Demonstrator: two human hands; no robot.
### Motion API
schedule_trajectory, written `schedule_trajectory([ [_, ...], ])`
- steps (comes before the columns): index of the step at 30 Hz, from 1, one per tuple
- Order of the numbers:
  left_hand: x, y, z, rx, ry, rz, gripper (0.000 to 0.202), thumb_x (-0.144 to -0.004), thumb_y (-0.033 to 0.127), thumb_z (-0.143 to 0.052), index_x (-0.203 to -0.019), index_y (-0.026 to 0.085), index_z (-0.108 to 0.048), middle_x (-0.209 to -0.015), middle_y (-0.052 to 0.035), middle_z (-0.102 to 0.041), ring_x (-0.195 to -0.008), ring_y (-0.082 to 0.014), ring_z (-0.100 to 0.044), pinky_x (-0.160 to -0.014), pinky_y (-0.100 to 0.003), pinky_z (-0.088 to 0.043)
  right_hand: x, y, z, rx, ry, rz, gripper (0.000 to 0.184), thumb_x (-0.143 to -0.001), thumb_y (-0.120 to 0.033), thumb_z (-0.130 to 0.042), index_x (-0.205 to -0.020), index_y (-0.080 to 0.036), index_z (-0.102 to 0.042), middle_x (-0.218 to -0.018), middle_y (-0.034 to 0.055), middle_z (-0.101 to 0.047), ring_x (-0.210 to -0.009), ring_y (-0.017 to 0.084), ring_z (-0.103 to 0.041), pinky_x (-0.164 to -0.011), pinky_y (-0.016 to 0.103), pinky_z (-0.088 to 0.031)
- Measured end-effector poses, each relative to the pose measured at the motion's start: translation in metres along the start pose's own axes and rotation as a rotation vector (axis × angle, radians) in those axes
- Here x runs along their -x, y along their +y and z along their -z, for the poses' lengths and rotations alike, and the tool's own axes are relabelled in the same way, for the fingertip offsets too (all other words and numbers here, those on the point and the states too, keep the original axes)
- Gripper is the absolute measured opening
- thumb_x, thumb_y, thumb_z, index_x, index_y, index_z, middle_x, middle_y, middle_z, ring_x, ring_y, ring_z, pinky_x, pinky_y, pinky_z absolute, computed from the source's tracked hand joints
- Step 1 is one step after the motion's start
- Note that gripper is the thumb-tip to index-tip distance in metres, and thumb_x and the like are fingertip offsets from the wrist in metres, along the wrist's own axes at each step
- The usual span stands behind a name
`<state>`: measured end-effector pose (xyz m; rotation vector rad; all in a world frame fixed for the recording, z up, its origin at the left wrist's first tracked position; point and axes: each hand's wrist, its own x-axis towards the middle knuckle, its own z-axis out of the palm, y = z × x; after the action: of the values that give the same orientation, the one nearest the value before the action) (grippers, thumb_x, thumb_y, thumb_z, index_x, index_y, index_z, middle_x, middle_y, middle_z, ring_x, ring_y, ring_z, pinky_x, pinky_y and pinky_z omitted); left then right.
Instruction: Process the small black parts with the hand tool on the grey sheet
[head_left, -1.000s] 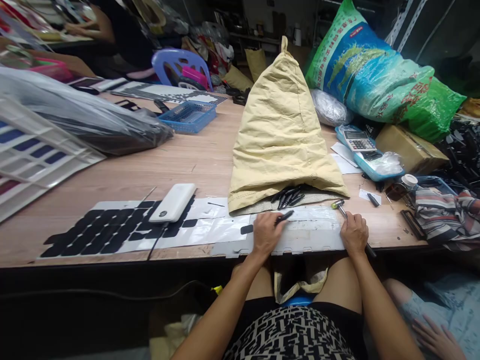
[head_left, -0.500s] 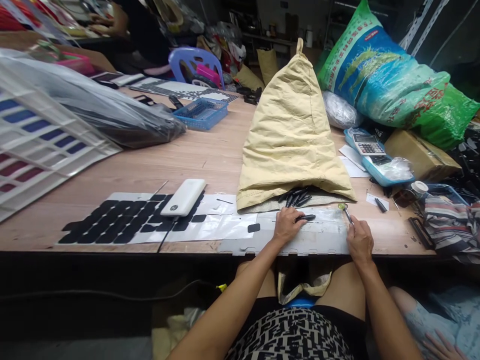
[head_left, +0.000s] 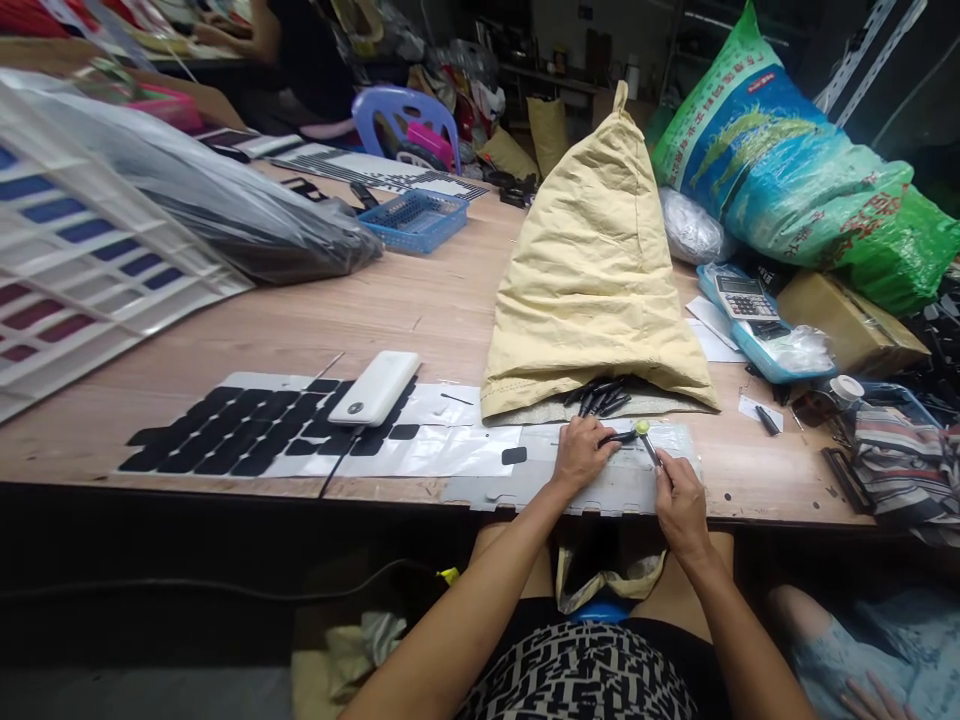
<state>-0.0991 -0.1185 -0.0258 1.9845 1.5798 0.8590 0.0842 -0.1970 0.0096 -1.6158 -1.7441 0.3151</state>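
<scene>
My left hand [head_left: 580, 452] rests on the grey sheet [head_left: 517, 490] at the table's front edge, its fingers closed on a slim black piece [head_left: 621, 437] that points right. My right hand [head_left: 682, 500] grips the thin shaft of a small tool with a round yellow-green head [head_left: 642, 428]. That head is at the tip of the black piece; whether they touch I cannot tell. Just beyond my left fingers, several slim black pieces [head_left: 600, 396] spill from the mouth of a pale yellow cloth bag [head_left: 585, 270].
A white power bank [head_left: 376, 388] lies on a sheet of black stickers [head_left: 225, 425] at left. Behind stand a blue basket [head_left: 416, 220] and a grey plastic-wrapped bundle [head_left: 285, 230]. A calculator [head_left: 744, 298], jar [head_left: 846, 388] and striped cloth [head_left: 911, 450] sit right. Another person's hand [head_left: 874, 695] shows lower right.
My right hand has moved left with the tool, bringing its yellow-green head to the black piece's tip. My left hand stays on the piece. The whole view has shifted slightly.
</scene>
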Motion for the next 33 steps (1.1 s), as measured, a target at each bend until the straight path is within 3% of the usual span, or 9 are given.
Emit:
schedule_trajectory([
  [5,0.000,0.002,0.002,-0.002,0.000,0.004,0.014,-0.089,0.035,-0.070,-0.100,0.029,-0.077,-0.095,-0.0026,-0.065,-0.097,-0.0226,-0.051,-0.085,-0.039,-0.037,0.002,-0.014,-0.005,-0.027,-0.046,0.045,0.035,-0.100,-0.027,-0.041,-0.125,-0.019,-0.065,-0.106,0.0101,-0.066,-0.101,0.020,-0.063,-0.091,0.033,-0.051],
  [8,0.000,0.001,0.001,-0.009,-0.008,0.010,0.014,-0.089,0.034,-0.069,-0.100,0.029,-0.076,-0.095,-0.0027,-0.065,-0.098,-0.0228,-0.051,-0.086,-0.039,-0.037,0.005,-0.009,-0.009,-0.017,-0.063,0.047,0.035,-0.098,-0.024,-0.042,-0.123,-0.019,-0.066,-0.102,0.0088,-0.066,-0.097,0.019,-0.063,-0.088,0.032,-0.051],
  [11,-0.001,0.001,0.001,-0.003,-0.013,-0.002,0.015,-0.088,0.035,-0.071,-0.100,0.028,-0.076,-0.097,-0.0027,-0.065,-0.100,-0.0233,-0.051,-0.087,-0.040,-0.037,0.000,0.011,-0.003,0.086,0.000,0.025,0.034,-0.098,-0.025,-0.043,-0.122,-0.019,-0.066,-0.103,0.0083,-0.066,-0.098,0.019,-0.062,-0.088,0.031,-0.048],
  [17,-0.001,0.001,0.001,0.001,-0.022,0.006,0.015,-0.088,0.033,-0.069,-0.100,0.027,-0.075,-0.098,-0.0031,-0.065,-0.101,-0.0240,-0.052,-0.089,-0.041,-0.037,-0.031,0.065,0.024,0.577,0.096,-0.032,0.032,-0.094,-0.020,-0.048,-0.118,-0.019,-0.070,-0.092,0.0082,-0.062,-0.088,0.021,-0.051,-0.078,0.031,-0.039],
  [23,0.001,0.003,0.007,0.018,-0.063,-0.015,0.014,-0.089,0.033,-0.067,-0.100,0.026,-0.074,-0.100,-0.0029,-0.065,-0.102,-0.0239,-0.051,-0.090,-0.041,-0.036,-0.037,0.078,0.023,0.738,0.125,-0.017,0.033,-0.092,-0.018,-0.050,-0.119,-0.020,-0.068,-0.094,0.0078,-0.059,-0.086,0.020,-0.046,-0.073,0.031,-0.031],
  [26,0.018,0.004,0.012,0.043,-0.118,-0.131,0.013,-0.087,0.032,-0.070,-0.098,0.026,-0.074,-0.106,-0.0041,-0.064,-0.109,-0.0248,-0.050,-0.096,-0.042,-0.035,-0.035,0.075,0.022,0.754,0.107,-0.029,0.032,-0.092,-0.019,-0.051,-0.120,-0.021,-0.068,-0.095,0.0075,-0.059,-0.088,0.021,-0.046,-0.073,0.032,-0.030],
  [30,0.062,0.004,0.018,0.045,-0.178,-0.343,0.014,-0.083,0.033,-0.075,-0.096,0.027,-0.074,-0.128,-0.0049,-0.057,-0.124,-0.0280,-0.044,-0.107,-0.045,-0.030,-0.035,0.074,0.023,0.775,0.088,-0.042,0.032,-0.092,-0.020,-0.051,-0.120,-0.021,-0.067,-0.096,0.0076,-0.058,-0.089,0.021,-0.046,-0.072,0.032,-0.029],
  [33,0.088,0.003,0.020,0.013,-0.162,-0.393,0.018,-0.083,0.032,-0.076,-0.099,0.028,-0.074,-0.135,-0.0061,-0.054,-0.127,-0.0296,-0.042,-0.108,-0.046,-0.031,-0.035,0.073,0.023,0.777,0.088,-0.046,0.032,-0.093,-0.020,-0.050,-0.120,-0.021,-0.066,-0.097,0.0074,-0.058,-0.089,0.021,-0.045,-0.072,0.032,-0.029],
])
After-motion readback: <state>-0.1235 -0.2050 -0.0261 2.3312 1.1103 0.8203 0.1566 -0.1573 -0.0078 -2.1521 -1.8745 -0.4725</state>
